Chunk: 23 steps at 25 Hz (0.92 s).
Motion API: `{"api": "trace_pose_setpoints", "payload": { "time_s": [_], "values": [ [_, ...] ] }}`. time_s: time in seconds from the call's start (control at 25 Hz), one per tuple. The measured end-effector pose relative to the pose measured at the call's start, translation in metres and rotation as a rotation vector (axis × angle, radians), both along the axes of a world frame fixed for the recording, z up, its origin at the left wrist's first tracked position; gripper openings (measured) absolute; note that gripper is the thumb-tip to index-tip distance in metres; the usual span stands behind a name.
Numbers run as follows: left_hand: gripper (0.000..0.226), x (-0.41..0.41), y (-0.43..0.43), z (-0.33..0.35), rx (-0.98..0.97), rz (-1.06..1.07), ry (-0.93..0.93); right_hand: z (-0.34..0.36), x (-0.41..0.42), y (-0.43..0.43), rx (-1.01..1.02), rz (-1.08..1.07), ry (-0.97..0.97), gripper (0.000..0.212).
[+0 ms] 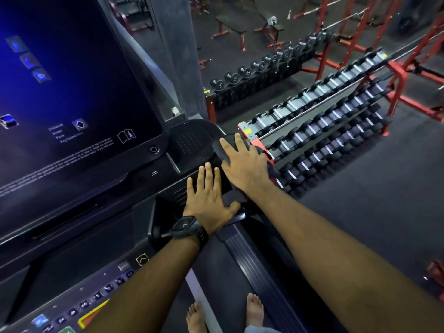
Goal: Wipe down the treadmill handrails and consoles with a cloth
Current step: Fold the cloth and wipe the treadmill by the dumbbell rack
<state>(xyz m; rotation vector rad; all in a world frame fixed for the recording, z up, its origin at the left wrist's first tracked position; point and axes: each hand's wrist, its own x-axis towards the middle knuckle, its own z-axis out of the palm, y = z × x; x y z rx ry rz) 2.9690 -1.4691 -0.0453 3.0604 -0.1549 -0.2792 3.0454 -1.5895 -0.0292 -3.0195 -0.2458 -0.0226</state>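
A dark cloth [222, 146] lies over the right end of the treadmill console [189, 143], beside the big lit screen [72, 92]. My right hand [245, 162] lies flat on the cloth with straight, spread fingers and presses it down. Just below it, my left hand [209, 200], with a black watch on the wrist, rests flat on the dark top of the right handrail [237, 239], fingers straight and thumb spread to the right. Part of the cloth is hidden under my right palm.
A row of console buttons [96, 296] runs along the lower left. My bare feet [254, 311] stand on the treadmill belt. To the right, beyond the rail, stands a red dumbbell rack [324, 123], with benches [237, 27] farther back.
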Motion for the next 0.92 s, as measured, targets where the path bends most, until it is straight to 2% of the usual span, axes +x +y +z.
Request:
{"api": "trace_pose_setpoints", "payload": {
  "time_s": [0.16, 0.32, 0.36, 0.48, 0.6, 0.72, 0.8, 0.88, 0.92],
  "values": [
    [0.107, -0.004, 0.0, 0.006, 0.009, -0.069, 0.04, -0.012, -0.029, -0.023, -0.035, 0.055, -0.072, 0.066],
    [0.121, -0.005, 0.004, 0.007, 0.032, -0.03, 0.004, 0.0, -0.015, -0.033, 0.153, -0.091, 0.135, 0.064],
    [0.123, -0.005, 0.006, 0.007, 0.019, -0.03, 0.011, -0.002, -0.02, -0.037, 0.14, -0.107, 0.11, 0.064],
    [0.11, -0.002, 0.009, 0.006, 0.0, -0.175, 0.077, -0.014, -0.053, -0.044, 0.015, -0.066, -0.104, 0.065],
    [0.099, -0.005, 0.005, 0.002, 0.018, -0.277, 0.048, -0.01, -0.058, -0.043, 0.032, -0.141, -0.081, 0.065],
    [0.098, -0.006, 0.004, 0.0, 0.007, -0.311, 0.034, -0.024, -0.089, -0.041, -0.097, -0.115, -0.207, 0.068],
    [0.099, -0.005, 0.003, 0.001, 0.002, -0.327, 0.018, -0.018, -0.084, -0.043, -0.058, -0.111, -0.175, 0.068],
    [0.1, -0.005, 0.001, 0.002, -0.027, -0.299, 0.047, -0.005, -0.071, -0.044, 0.035, -0.228, -0.038, 0.066],
    [0.1, -0.005, 0.0, 0.002, -0.036, -0.287, 0.058, -0.007, -0.075, -0.046, 0.017, -0.233, -0.05, 0.066]
  ]
}}
